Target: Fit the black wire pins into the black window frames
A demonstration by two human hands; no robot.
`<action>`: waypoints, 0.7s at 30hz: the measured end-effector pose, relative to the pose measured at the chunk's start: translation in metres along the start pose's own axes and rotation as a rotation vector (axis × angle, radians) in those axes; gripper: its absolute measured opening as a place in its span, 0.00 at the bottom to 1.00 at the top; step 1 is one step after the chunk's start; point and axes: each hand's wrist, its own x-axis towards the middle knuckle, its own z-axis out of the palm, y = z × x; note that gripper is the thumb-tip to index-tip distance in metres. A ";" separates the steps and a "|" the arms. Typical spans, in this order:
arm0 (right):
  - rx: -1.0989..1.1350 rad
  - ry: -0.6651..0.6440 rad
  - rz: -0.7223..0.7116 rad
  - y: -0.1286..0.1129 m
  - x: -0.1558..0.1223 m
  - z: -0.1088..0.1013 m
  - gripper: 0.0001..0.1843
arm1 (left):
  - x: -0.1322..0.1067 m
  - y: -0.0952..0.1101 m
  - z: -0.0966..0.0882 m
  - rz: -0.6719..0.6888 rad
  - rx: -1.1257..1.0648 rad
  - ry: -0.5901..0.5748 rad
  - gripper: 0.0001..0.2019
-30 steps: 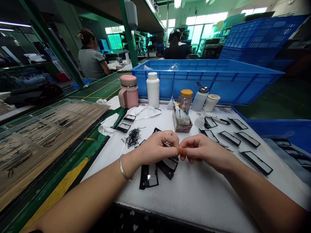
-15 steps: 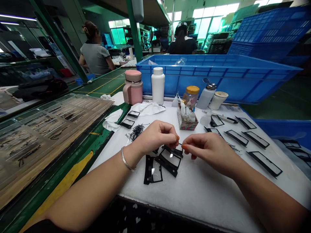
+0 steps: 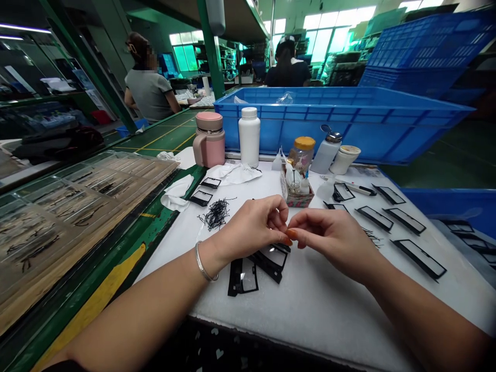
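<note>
One left hand (image 3: 251, 226) and one right hand (image 3: 335, 240) pinch closed just above black frames (image 3: 261, 264).

**Nothing legible: you can read no words, brands or numbers in this view.**
The printed pattern on the small box (image 3: 297, 195) just beyond your right grip (image 3: 334, 238) is too small and blurred to tell whether it holds lettering. The same goes for the dark marks on the pen (image 3: 355, 188) and the faint print on the sheet (image 3: 358, 175) under it, at the back of the desk (image 3: 321, 305). The pale patch on the glass jar (image 3: 301, 159) is also too blurred to read, so you can't tell whether it's a label.
</note>
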 end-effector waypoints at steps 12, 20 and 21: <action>-0.104 0.036 -0.012 0.002 0.001 -0.002 0.07 | 0.001 0.001 -0.016 -0.028 0.340 0.001 0.03; -0.460 -0.318 0.158 0.001 0.001 0.004 0.15 | -0.004 0.002 -0.039 -0.142 0.544 -0.057 0.08; -0.483 -0.335 0.194 0.000 0.000 0.005 0.17 | -0.005 0.002 -0.041 -0.169 0.571 -0.109 0.09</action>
